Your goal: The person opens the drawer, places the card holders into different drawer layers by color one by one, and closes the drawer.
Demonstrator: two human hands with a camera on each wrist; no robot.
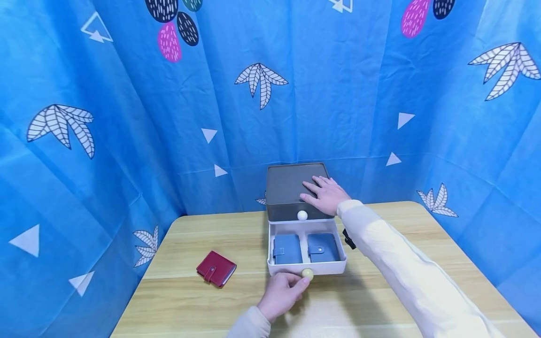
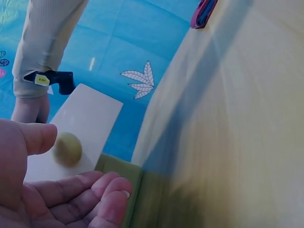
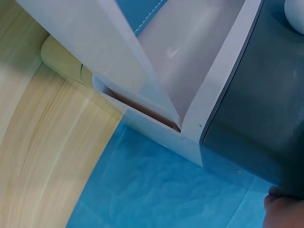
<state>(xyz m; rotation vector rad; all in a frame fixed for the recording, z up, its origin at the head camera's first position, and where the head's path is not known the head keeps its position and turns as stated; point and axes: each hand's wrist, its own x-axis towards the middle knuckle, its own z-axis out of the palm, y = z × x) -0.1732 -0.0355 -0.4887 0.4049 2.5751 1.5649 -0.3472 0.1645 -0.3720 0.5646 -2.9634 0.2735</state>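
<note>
Red wallet, drawer box on table

Drawer box: dark grey upper part, upright
Lower drawer: white, pulled out
Pale-yellow knob: on lower drawer's front

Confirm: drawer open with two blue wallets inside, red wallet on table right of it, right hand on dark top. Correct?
No: the red wallet is on the table left of the drawer, not right; head view shows it. Rest stands: drawer open, two blue wallets inside, right hand on dark top.
</note>
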